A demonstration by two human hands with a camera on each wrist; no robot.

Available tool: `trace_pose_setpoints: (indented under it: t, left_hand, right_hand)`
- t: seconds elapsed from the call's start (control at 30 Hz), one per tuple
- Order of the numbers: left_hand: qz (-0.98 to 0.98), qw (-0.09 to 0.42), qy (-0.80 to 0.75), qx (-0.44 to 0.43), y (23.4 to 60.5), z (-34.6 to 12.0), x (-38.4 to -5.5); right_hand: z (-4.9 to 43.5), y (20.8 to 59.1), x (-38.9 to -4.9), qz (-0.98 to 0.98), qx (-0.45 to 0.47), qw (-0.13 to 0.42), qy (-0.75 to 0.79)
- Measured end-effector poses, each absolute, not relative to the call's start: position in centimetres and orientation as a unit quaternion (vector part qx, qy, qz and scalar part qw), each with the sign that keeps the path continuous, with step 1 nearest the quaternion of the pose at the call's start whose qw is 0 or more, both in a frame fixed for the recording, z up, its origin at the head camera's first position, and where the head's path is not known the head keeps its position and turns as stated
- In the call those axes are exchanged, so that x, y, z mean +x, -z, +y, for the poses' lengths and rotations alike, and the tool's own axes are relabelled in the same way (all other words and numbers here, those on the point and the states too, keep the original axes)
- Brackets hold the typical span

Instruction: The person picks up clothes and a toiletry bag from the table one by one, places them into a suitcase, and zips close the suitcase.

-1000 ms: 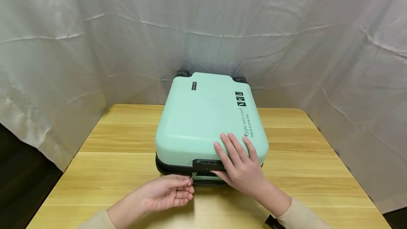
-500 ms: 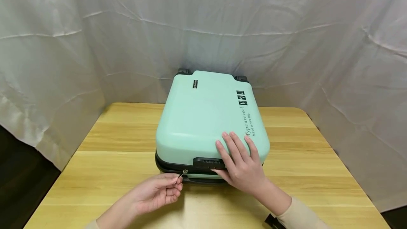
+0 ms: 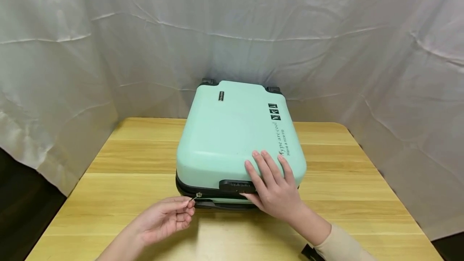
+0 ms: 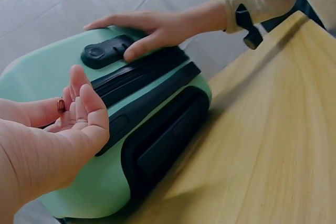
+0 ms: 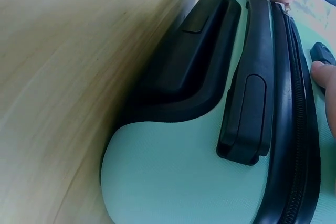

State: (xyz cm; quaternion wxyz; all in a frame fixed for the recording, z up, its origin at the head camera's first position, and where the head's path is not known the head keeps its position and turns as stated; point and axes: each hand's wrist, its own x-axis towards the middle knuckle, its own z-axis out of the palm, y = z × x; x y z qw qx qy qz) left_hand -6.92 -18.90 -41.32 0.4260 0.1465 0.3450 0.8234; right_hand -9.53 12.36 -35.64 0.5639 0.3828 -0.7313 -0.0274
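A mint-green hard-shell suitcase [image 3: 235, 132] lies flat, its wheels away from me. At its near left corner my left hand [image 3: 164, 218] pinches a small metal zipper pull [image 3: 198, 195] between thumb and fingers. My right hand [image 3: 277, 194] rests on the near right of the lid with fingers spread and straight. Its thumb touches the edge of the black combination lock [image 3: 235, 185]. The black zipper [image 5: 296, 129] runs along the side above the carry handle [image 5: 249, 93] in the right wrist view.
Under the suitcase is a wooden table [image 3: 119, 180]. Pale curtains [image 3: 232, 23] hang behind and at both sides. Near the right sleeve [image 3: 342, 245] is a black strap-like piece [image 3: 311, 253]. A recessed black telescopic handle [image 4: 168, 135] sits low on the suitcase's near side.
My left hand has moved left along the suitcase's near edge, taking the zipper pull from beside the lock toward the left corner. The right hand has stayed on the lid.
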Motion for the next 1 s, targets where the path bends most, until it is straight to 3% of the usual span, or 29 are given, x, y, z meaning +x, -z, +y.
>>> trace_pose_setpoints:
  t: [0.27, 0.63, 1.0]
  left_hand:
    - [0.327, 0.375, -0.853, 0.161, 41.3, -21.1, -6.9]
    - [0.292, 0.389, -0.860, 0.155, 41.8, -22.8, -8.1]
    - [0.255, 0.385, -0.884, 0.072, 41.5, -23.1, -9.5]
  right_hand:
    - [12.4, 35.5, -9.8, -0.726, 0.376, 0.575, 0.024]
    - [12.3, 35.5, -9.8, -0.714, 0.391, 0.581, 0.026]
    - [12.4, 35.4, -9.8, -0.698, 0.397, 0.595, 0.030]
